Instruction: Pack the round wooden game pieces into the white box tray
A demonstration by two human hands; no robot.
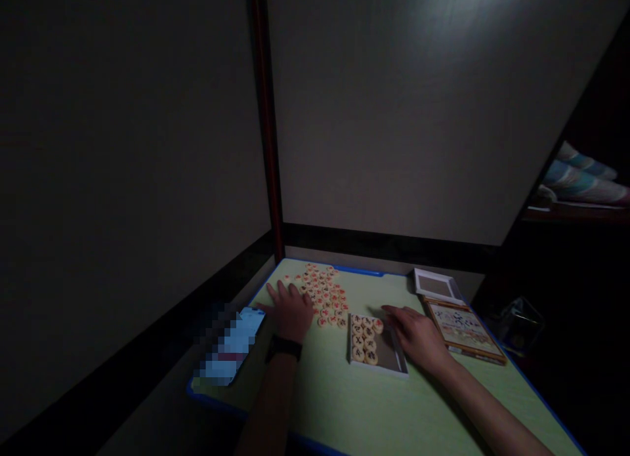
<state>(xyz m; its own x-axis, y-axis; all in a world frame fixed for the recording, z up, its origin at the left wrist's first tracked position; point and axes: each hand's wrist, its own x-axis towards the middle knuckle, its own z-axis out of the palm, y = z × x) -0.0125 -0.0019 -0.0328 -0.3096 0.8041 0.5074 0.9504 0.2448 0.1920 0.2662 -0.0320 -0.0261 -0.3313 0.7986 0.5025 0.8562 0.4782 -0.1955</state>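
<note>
My left hand [291,310], with a dark band on the wrist, lies with fingers spread at the left edge of a loose spread of Chinese chess pieces [323,292]. These are round and pale, marked in red or black. My right hand [416,331] hovers at the right side of a shallow white box [381,372], its index finger stretched out and nothing visible in its fingers. Inside the box, black-marked pieces [359,342] stand in two columns on the left. One red-marked piece [377,325] begins a third column, close to my right hand.
A phone [236,344], partly blurred out, lies at the table's left edge. On the right are an open white box part [436,285] and a flat printed box [462,326]. The green table [325,403] has a blue rim and stands in a wall corner. Folded bedding [585,177] is at far right.
</note>
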